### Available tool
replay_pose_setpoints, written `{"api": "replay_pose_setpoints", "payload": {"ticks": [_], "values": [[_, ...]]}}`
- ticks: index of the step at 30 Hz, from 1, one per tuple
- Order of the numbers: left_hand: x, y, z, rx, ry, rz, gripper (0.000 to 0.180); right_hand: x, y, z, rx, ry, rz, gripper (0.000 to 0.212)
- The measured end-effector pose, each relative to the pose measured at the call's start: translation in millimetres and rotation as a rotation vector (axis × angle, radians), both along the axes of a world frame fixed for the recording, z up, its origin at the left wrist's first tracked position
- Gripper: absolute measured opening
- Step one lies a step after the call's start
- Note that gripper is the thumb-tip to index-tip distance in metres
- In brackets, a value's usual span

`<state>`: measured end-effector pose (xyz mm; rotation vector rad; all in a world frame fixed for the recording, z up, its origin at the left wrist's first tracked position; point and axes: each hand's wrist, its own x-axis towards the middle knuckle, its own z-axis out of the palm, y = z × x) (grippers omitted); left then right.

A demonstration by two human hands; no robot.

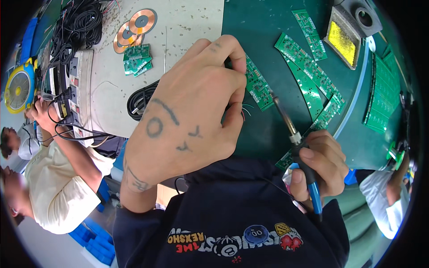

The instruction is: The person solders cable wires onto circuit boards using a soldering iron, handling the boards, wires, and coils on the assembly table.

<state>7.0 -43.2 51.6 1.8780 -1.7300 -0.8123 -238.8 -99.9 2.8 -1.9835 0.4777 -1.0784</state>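
Observation:
My left hand [192, 102] is closed, its fingers curled beside a strip of green circuit boards [258, 87] on the green mat. Thin coloured wires [246, 110] poke out from between its thumb and fingers; the rest of them is hidden under the hand. A soldering iron [308, 172] with a blue and black handle is gripped in my right hand [326, 163]. Its tip points up and left, close to the right edge of that strip. To the left of my left hand lies a coiled black cable [136, 102], partly covered.
More green board strips [308, 67] lie at right, near a soldering stand with a yellow sponge [342, 40]. Copper coils [138, 27] and small boards [137, 58] rest far left, beside a power strip [80, 85] and black cables [82, 27]. People work on both sides.

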Motion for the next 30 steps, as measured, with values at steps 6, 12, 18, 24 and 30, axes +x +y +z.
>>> {"api": "replay_pose_setpoints", "payload": {"ticks": [6, 12, 18, 24, 30], "values": [[0.3, 0.5, -1.1, -0.013, 0.0, 0.007, 0.014, 3.2, -6.4, -0.4, -0.08, 0.053, 0.095, 0.025], [0.7, 0.9, -2.4, -0.028, 0.015, 0.0, 0.014, 3.6, -1.7, -1.1, -0.055, 0.077, 0.056, 0.024], [2.8, 0.6, -4.9, -0.06, 0.022, -0.01, 0.014, 4.6, -0.6, -1.6, -0.048, 0.089, 0.059, 0.022], [3.6, 0.3, -6.1, -0.054, 0.038, -0.007, 0.014, 6.5, -3.0, -0.1, -0.062, 0.102, 0.078, 0.022], [3.4, -0.1, -7.5, -0.07, 0.033, -0.017, 0.013, 9.1, -2.0, -0.3, -0.095, 0.096, 0.077, 0.021]]}}
